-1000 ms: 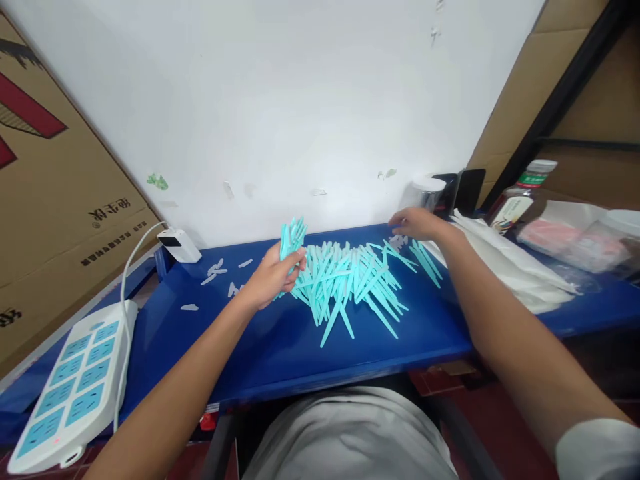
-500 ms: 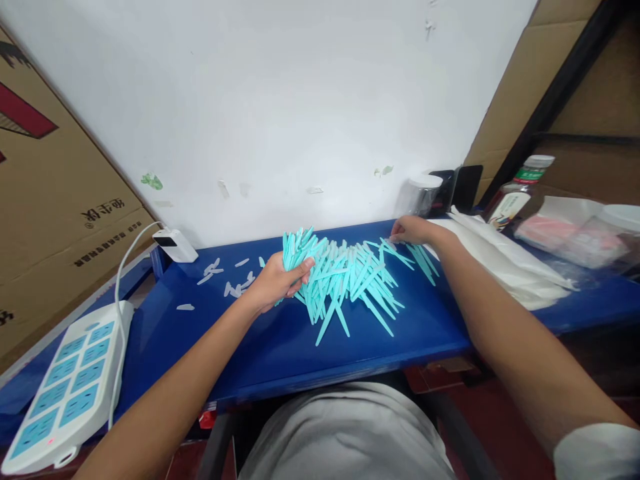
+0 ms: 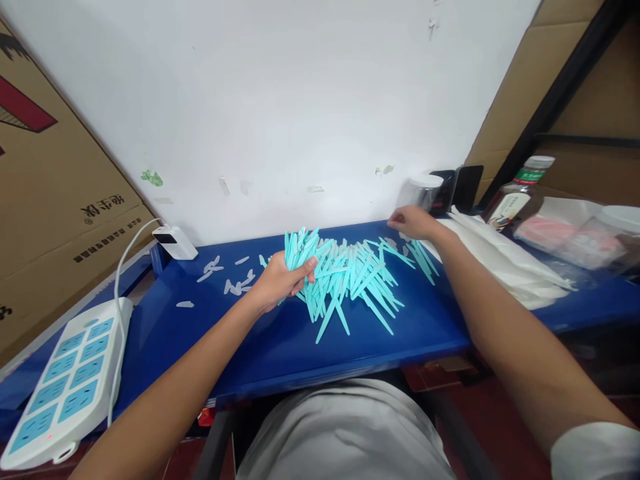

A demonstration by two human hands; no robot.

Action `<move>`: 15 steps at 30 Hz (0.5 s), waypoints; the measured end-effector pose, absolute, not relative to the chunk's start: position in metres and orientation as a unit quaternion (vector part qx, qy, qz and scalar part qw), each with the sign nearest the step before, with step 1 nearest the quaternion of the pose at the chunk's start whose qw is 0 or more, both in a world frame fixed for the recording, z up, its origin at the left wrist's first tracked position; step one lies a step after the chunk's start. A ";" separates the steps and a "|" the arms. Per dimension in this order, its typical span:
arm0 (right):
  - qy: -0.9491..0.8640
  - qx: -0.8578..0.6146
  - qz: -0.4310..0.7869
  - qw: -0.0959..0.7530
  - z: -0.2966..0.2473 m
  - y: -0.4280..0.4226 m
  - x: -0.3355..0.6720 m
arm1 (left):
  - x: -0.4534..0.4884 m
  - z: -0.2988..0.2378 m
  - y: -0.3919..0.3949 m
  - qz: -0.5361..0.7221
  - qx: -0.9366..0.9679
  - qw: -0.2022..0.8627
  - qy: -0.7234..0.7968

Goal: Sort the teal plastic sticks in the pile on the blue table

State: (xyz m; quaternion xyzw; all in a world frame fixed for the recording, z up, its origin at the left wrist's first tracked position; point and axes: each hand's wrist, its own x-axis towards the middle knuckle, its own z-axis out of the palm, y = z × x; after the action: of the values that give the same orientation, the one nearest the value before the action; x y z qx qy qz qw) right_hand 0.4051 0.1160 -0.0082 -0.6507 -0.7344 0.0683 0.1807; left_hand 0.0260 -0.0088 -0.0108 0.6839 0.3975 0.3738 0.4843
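My left hand (image 3: 280, 280) is closed round a bundle of teal plastic sticks (image 3: 298, 247), their ends fanning up above my fingers. To its right a loose pile of the same teal sticks (image 3: 355, 277) lies spread on the blue table (image 3: 280, 347). My right hand (image 3: 413, 223) reaches to the far right edge of the pile near the wall, fingers curled in a pinch over small pieces there; what they hold is too small to make out. Several small clear caps (image 3: 235, 287) lie scattered left of my left hand.
A white power strip (image 3: 65, 383) with a cable and a white adapter (image 3: 174, 243) sit at the left. Cardboard boxes (image 3: 55, 193) lean against the wall. At the right are white plastic bags (image 3: 500, 263), a clear jar (image 3: 424, 193), a bottle (image 3: 517, 193) and packets (image 3: 575, 240).
My left hand with its bundle has shifted a little right, against the pile. My right hand dipped to the table at the pile's far edge and has lifted slightly again.
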 end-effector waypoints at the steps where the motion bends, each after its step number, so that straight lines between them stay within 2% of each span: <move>1: -0.733 -0.634 0.088 0.229 -0.005 0.113 0.400 | 0.026 -0.011 -0.009 0.375 0.685 0.480 0.400; 4: -0.696 -0.542 0.217 0.418 0.004 0.099 0.373 | 0.027 -0.010 -0.009 0.384 0.683 0.469 0.407; 6: -0.650 -0.485 0.303 0.501 0.007 0.086 0.348 | 0.027 -0.011 -0.008 0.394 0.677 0.463 0.414; 10: -0.612 -0.386 0.445 0.528 0.008 0.061 0.302 | 0.027 -0.015 -0.005 0.410 0.670 0.460 0.415; 15: -0.630 -0.355 0.478 0.499 0.005 0.044 0.279 | 0.025 -0.020 -0.001 0.416 0.667 0.467 0.406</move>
State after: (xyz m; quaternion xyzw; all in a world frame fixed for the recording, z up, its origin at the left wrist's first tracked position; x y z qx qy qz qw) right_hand 0.2790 0.0439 0.0051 -0.3553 -0.6298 0.4777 0.4990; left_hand 0.0250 -0.0009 -0.0200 0.6666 0.4061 0.4157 0.4667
